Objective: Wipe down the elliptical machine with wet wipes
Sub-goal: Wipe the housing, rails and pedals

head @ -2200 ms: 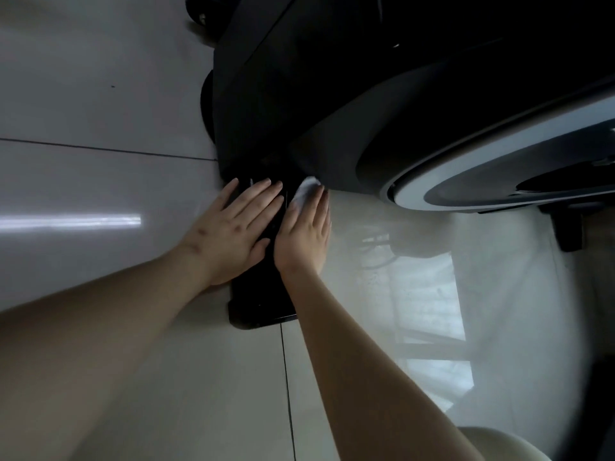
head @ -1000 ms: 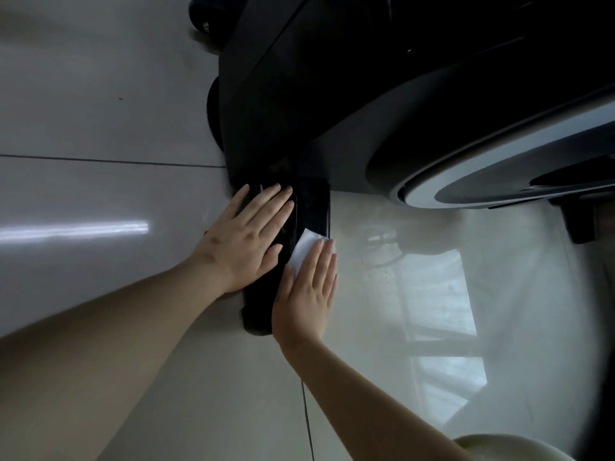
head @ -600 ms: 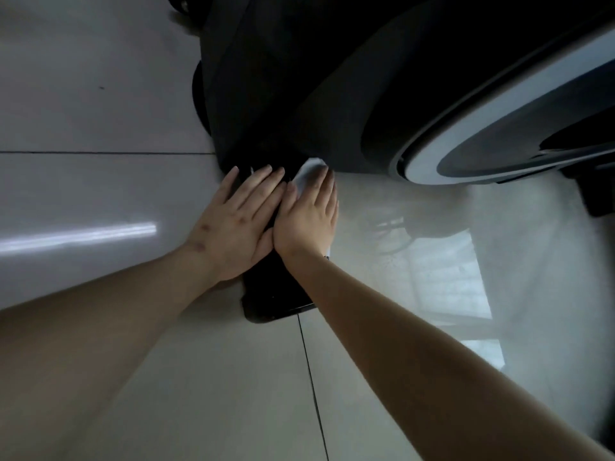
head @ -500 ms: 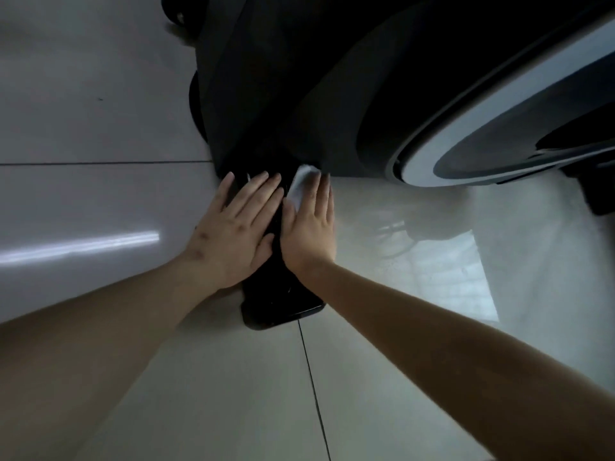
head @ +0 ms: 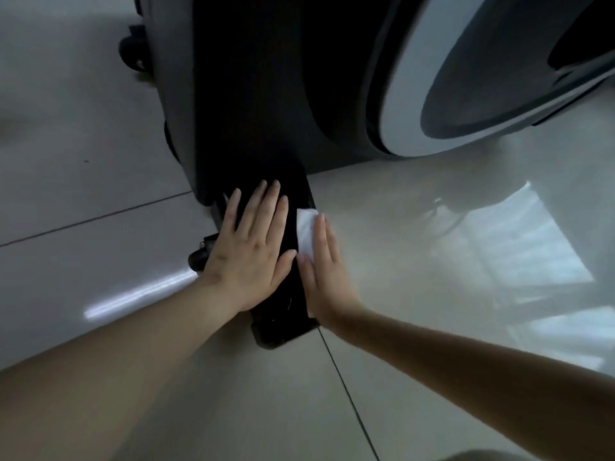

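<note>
Our left hand (head: pixel 249 257) lies flat and open on the black foot (head: pixel 283 321) of the machine (head: pixel 253 94). Beside its thumb, our right hand (head: pixel 324 277), fingers straight, presses the wipe (head: pixel 306 234) against the foot's edge. We judge the wipe limp and slick, best pinned under flat fingers, and the machine heavy and rigid.

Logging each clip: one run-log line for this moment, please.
phase: wiping | left hand: flat on black base bar | right hand: pressing wet wipe on bar's right edge
</note>
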